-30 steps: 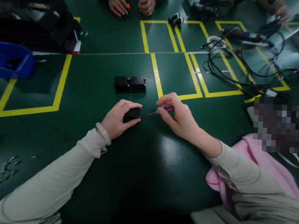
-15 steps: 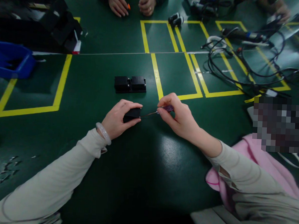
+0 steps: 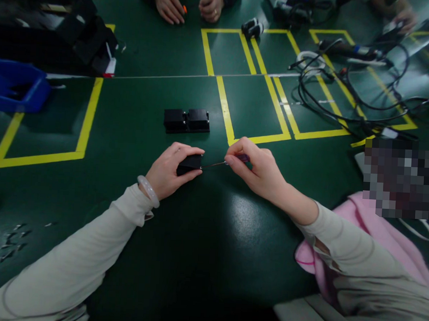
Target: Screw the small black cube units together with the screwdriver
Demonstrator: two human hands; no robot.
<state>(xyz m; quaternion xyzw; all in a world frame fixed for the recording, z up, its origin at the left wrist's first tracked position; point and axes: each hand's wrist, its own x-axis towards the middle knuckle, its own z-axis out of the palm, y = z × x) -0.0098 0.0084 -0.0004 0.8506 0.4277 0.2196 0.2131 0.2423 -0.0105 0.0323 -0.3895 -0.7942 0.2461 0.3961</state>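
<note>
My left hand [image 3: 168, 170] is closed around a small black block [image 3: 189, 163] that rests on the green table. My right hand [image 3: 257, 169] pinches a thin screwdriver [image 3: 224, 163] with a purple handle. Its metal shaft lies almost level and its tip touches the right end of the block. A pale bangle circles my left wrist. Two joined black blocks [image 3: 187, 120] lie on the table a little beyond my hands.
Yellow tape [image 3: 226, 108] marks rectangles on the table. A blue bin [image 3: 15, 87] and black cases [image 3: 77, 33] sit far left, tangled cables [image 3: 333, 90] far right. Another person's hands [image 3: 188, 5] rest at the far edge. Small screws [image 3: 12, 241] lie near left, pink cloth [image 3: 368, 245] near right.
My right fingers have shifted slightly on the screwdriver handle, covering more of it. The left hand and the block have stayed in place.
</note>
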